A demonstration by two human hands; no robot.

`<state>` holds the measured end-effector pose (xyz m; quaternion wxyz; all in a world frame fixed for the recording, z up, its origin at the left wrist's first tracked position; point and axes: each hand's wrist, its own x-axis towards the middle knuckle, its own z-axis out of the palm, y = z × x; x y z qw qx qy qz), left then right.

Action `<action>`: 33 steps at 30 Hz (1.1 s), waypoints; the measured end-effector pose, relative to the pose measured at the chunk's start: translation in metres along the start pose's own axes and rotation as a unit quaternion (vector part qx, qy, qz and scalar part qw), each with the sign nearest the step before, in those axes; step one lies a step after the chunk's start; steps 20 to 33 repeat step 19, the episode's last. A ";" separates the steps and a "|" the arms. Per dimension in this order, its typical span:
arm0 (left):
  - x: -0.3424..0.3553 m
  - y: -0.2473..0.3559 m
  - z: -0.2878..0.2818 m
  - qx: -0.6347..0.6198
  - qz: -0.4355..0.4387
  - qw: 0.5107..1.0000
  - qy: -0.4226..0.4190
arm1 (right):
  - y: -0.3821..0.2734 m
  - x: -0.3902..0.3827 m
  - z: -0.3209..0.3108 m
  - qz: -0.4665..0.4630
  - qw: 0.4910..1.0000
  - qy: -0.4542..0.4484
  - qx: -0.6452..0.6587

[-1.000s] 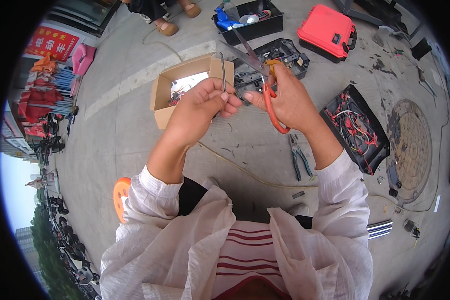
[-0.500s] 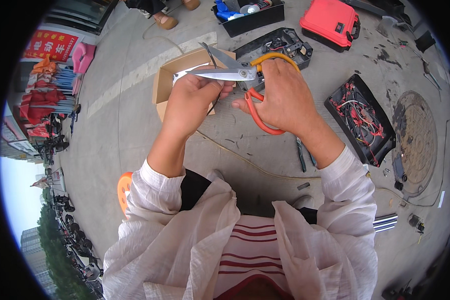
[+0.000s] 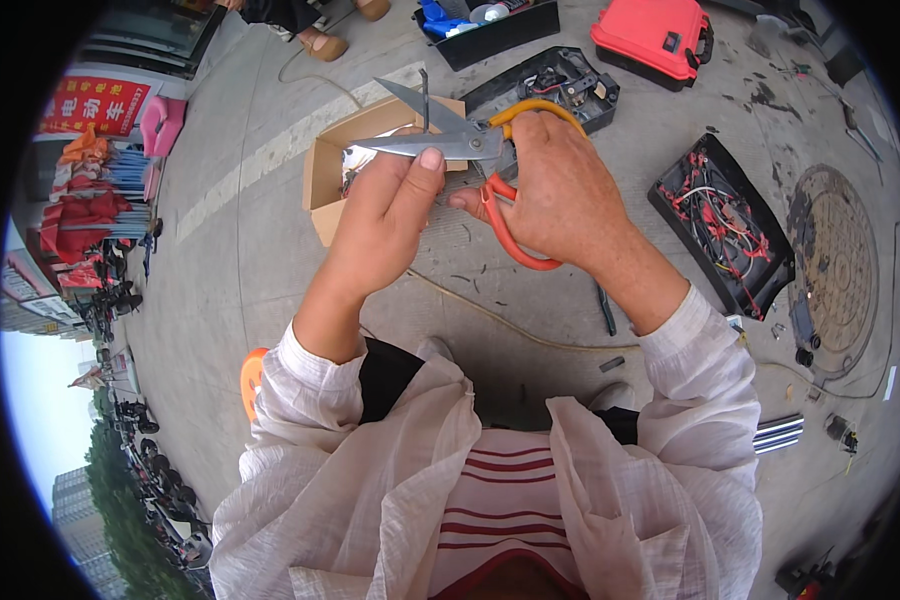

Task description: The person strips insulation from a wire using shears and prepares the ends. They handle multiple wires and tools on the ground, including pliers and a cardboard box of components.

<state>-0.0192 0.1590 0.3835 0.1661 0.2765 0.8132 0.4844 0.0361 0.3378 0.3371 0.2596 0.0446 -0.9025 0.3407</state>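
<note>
My right hand (image 3: 570,190) is wrapped round the handles of a pair of scissors, one handle yellow and the other orange-red. The scissors (image 3: 450,145) have their blades spread, pointing left. A thin black strip (image 3: 426,97) stands up between the blades. My left hand (image 3: 390,200) is closed just below, gripping the strip's lower part, which the blade and fingers hide. Its thumb lies along the lower blade's edge. Behind my left hand is an open cardboard box (image 3: 322,180) with small things inside that I cannot make out.
Farther off are a black casing (image 3: 595,115), a black bin (image 3: 495,38) and a red case (image 3: 650,40). To the right lie a black tray (image 3: 715,225) of tangled wires and a manhole cover (image 3: 840,270). A cord (image 3: 510,330) crosses the ground. An orange stool (image 3: 253,380) is at left.
The black strip has gone from slanting to nearly upright between the blades. My left thumb has shifted onto the lower blade's edge. Both hands have moved slightly left.
</note>
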 end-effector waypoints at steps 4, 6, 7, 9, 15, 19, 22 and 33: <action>-0.002 0.009 0.004 0.050 0.059 0.996 0.046 | -0.002 -0.003 -0.001 -0.003 1.000 -0.001 -0.012; -0.003 0.011 0.002 0.069 0.043 0.996 0.037 | -0.003 -0.004 -0.002 -0.007 1.000 0.007 -0.022; -0.003 0.012 0.003 0.063 0.050 0.996 0.043 | -0.004 -0.004 -0.002 -0.010 1.000 0.011 -0.026; -0.003 0.013 0.006 0.049 0.067 0.995 0.055 | -0.007 -0.004 -0.004 0.011 1.000 -0.008 -0.009; -0.007 0.013 0.008 0.015 0.063 0.994 0.084 | -0.010 -0.003 -0.008 0.005 0.999 -0.007 -0.037; -0.008 0.015 0.006 -0.007 0.053 0.996 0.074 | -0.011 -0.004 -0.009 -0.003 1.000 0.000 -0.031; -0.008 0.015 0.006 -0.007 0.053 0.996 0.074 | -0.011 -0.004 -0.009 -0.003 1.000 0.000 -0.031; -0.008 0.015 0.006 -0.007 0.053 0.996 0.074 | -0.011 -0.004 -0.009 -0.003 1.000 0.000 -0.031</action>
